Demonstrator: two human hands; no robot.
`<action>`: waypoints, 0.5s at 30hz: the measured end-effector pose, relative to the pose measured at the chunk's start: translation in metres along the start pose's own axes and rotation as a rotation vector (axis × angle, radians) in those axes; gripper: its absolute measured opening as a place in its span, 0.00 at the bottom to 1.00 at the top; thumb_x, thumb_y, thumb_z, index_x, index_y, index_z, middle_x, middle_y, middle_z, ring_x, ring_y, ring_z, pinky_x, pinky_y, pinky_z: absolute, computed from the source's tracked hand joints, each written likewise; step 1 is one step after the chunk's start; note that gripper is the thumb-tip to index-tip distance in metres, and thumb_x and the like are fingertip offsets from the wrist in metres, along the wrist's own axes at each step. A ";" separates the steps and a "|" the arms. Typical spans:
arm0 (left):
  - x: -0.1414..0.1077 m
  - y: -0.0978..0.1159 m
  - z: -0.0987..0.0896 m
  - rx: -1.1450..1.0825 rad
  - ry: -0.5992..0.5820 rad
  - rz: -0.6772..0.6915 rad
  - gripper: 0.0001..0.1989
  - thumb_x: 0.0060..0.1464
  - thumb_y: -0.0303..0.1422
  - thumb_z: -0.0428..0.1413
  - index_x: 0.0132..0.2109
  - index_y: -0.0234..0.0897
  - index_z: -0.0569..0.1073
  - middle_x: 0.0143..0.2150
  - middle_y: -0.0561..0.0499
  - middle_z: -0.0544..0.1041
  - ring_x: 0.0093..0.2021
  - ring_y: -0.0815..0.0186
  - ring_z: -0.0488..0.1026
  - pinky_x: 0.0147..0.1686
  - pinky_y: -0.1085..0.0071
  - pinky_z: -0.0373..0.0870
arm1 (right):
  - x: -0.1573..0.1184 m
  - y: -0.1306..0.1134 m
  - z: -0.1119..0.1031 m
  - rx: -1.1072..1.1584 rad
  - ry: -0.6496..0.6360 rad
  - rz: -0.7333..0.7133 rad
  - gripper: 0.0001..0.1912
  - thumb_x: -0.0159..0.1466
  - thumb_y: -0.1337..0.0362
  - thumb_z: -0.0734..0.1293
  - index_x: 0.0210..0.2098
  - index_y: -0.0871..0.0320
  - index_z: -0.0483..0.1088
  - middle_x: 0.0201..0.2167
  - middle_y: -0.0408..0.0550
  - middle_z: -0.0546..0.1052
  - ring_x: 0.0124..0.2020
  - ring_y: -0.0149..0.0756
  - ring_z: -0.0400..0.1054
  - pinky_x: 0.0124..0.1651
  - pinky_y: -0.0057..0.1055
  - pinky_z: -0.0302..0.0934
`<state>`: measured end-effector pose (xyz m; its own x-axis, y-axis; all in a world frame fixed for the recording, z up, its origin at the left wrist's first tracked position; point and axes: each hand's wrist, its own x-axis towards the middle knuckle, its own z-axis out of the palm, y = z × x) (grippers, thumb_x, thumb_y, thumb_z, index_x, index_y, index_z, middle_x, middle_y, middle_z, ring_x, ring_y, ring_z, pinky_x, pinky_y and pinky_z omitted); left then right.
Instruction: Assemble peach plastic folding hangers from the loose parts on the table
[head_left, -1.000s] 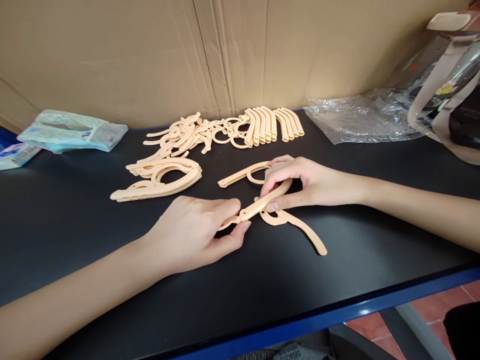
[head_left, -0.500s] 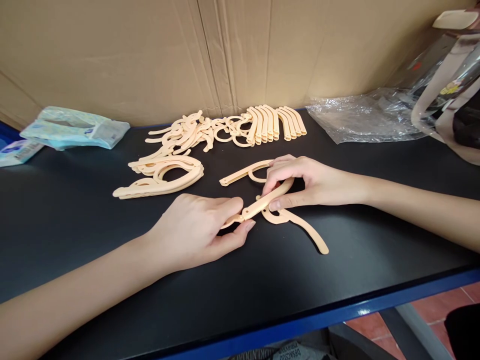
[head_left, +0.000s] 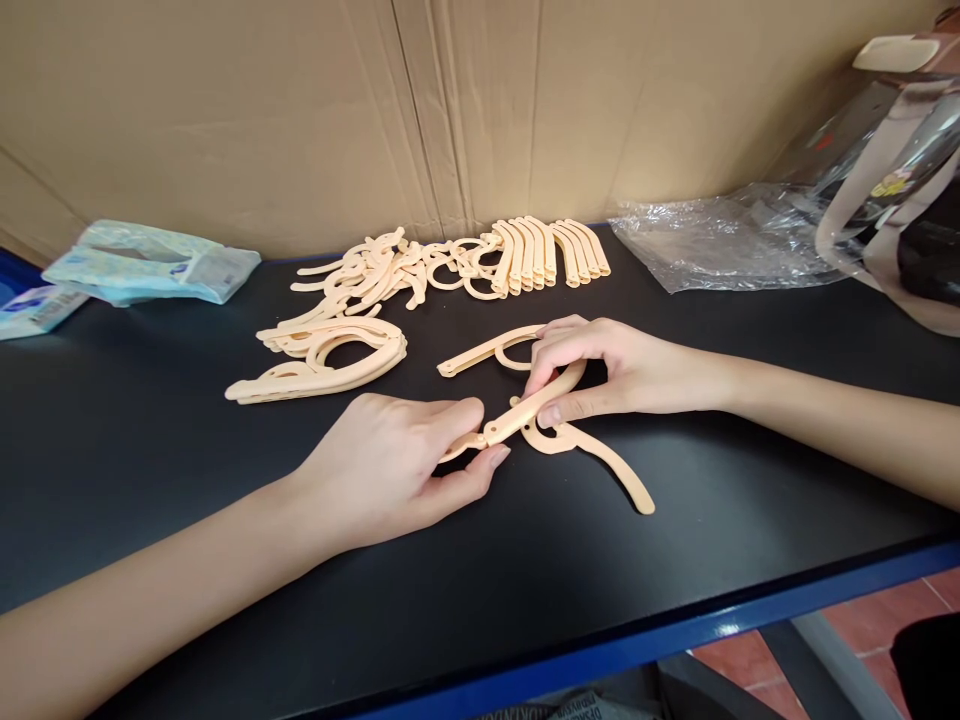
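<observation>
My left hand [head_left: 401, 455] pinches a small curved plastic hanger part [head_left: 463, 446], most of it hidden by my fingers. Its tip meets the end of a peach-coloured hanger arm [head_left: 529, 405]. Thumb and fingers of my right hand [head_left: 622, 368] grip that arm near its bent far end. Beneath the right hand lies a loose hook-shaped hanger part [head_left: 611, 465] with a long curved tail. Just behind the hands another hanger piece [head_left: 480, 350] with a ring rests on the table, partly covered by my right fingers.
Stacked folded hangers [head_left: 315, 385] lie left of centre. Behind are a jumbled pile of hook parts [head_left: 382, 270] and neat rows of hanger arms [head_left: 529, 255]. Tissue packs [head_left: 150, 262] lie left; clear plastic wrap [head_left: 720, 240] and a strapped bottle [head_left: 892, 160] are right. Cardboard [head_left: 262, 110] stands behind.
My hands keep nearly the same grip and pose on the two joined-end parts. Only the camera view has shifted slightly.
</observation>
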<state>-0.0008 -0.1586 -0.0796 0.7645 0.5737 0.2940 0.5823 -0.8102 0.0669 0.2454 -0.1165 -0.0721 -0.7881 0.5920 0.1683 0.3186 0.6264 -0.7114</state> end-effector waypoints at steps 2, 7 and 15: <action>0.000 0.000 0.000 -0.001 -0.005 -0.001 0.16 0.62 0.37 0.48 0.26 0.39 0.58 0.17 0.61 0.57 0.15 0.73 0.56 0.18 0.74 0.45 | 0.000 0.000 0.000 0.005 0.003 0.001 0.11 0.61 0.56 0.70 0.33 0.58 0.76 0.29 0.43 0.76 0.39 0.35 0.64 0.46 0.34 0.56; 0.000 0.000 0.000 0.004 -0.018 0.005 0.15 0.62 0.36 0.48 0.26 0.39 0.58 0.17 0.60 0.58 0.15 0.73 0.57 0.18 0.73 0.46 | 0.000 0.001 0.000 0.003 0.007 0.000 0.12 0.61 0.55 0.70 0.33 0.58 0.76 0.29 0.43 0.76 0.39 0.35 0.64 0.46 0.35 0.56; 0.000 0.000 0.001 0.000 -0.007 0.020 0.15 0.62 0.35 0.48 0.26 0.39 0.57 0.17 0.60 0.58 0.15 0.73 0.56 0.18 0.73 0.46 | 0.000 0.000 0.001 -0.006 0.006 -0.007 0.11 0.61 0.56 0.70 0.34 0.58 0.76 0.29 0.43 0.76 0.38 0.35 0.64 0.46 0.34 0.56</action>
<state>-0.0012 -0.1585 -0.0804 0.7780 0.5580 0.2888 0.5666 -0.8217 0.0613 0.2449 -0.1168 -0.0722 -0.7873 0.5907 0.1767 0.3166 0.6332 -0.7063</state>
